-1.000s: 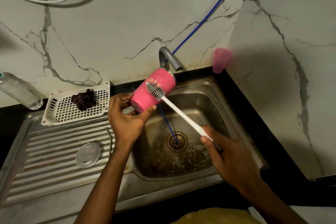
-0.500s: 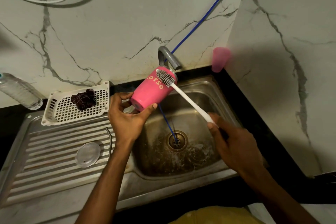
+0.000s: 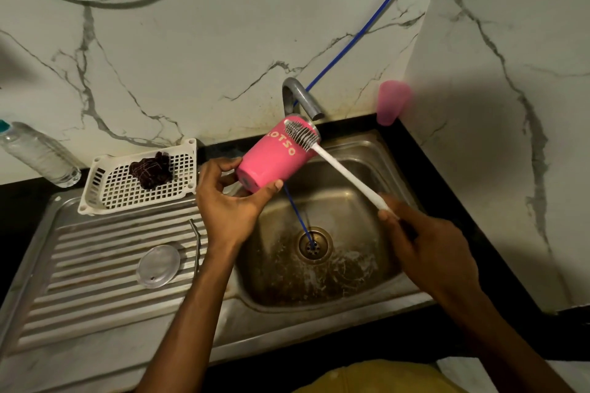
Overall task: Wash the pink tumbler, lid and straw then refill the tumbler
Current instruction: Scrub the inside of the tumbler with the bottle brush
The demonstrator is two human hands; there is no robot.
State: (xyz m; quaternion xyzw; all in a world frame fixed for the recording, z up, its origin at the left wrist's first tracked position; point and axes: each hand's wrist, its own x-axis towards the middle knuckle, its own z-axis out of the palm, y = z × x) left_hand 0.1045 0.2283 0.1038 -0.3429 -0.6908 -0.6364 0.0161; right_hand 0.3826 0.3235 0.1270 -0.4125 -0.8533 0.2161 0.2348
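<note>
Kitchen sink point(image 3: 360, 188), mid-wash. R hand point(image 3: 427, 252) wraps end of white brush point(image 3: 344, 174); lid point(image 3: 158, 270) and bent straw point(image 3: 198, 249) lie on drainboard point(image 3: 95, 252) at left. L hand point(image 3: 230, 198) grips pink tumbler point(image 3: 274, 159) by base, thumb and fingers curled round it, held over sink, mouth tilted up toward tap point(image 3: 301, 99). Bristles point(image 3: 298, 134) rest on outer wall near rim. Tumbler prob. light, rigid, slick when wet; full wrap low at base looks safest, w/ rim left free for brush.
</note>
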